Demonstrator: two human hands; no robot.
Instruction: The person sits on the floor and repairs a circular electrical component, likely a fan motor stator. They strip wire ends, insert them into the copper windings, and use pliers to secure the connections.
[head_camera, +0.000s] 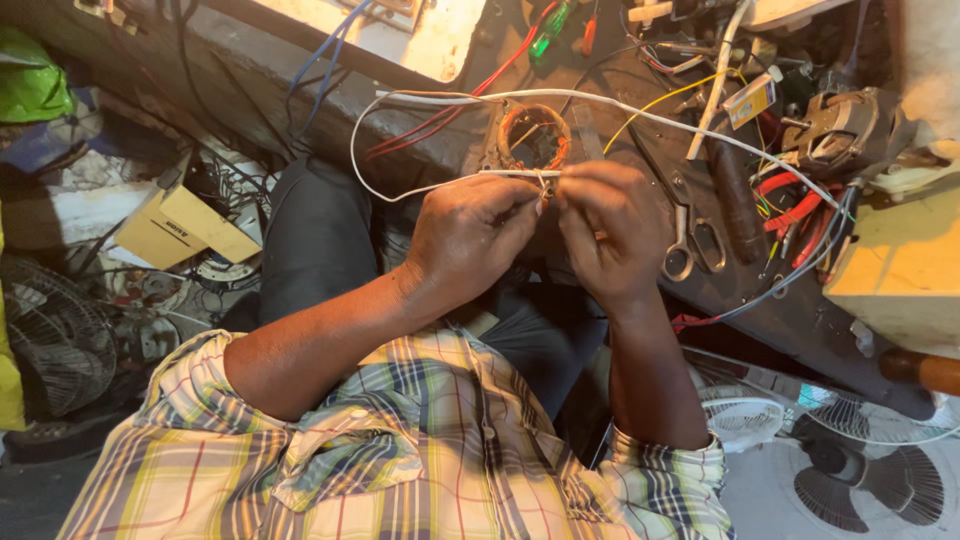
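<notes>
Both hands pinched on one white wire

Plaid sleeves (400, 450) sit closest to us. Our left hand (470, 235) and right hand (605, 230) meet fingertip to fingertip, each clamped on the white wire (440, 187), just in front of the copper-wound coil (533, 137). Scissors (693, 245) lie on the bench (800, 320) at right

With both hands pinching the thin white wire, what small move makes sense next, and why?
Probably twist the ends tighter: the left hand and right hand pinch the thin white wire together at one spot, just before the round copper-wound motor coil.
</notes>
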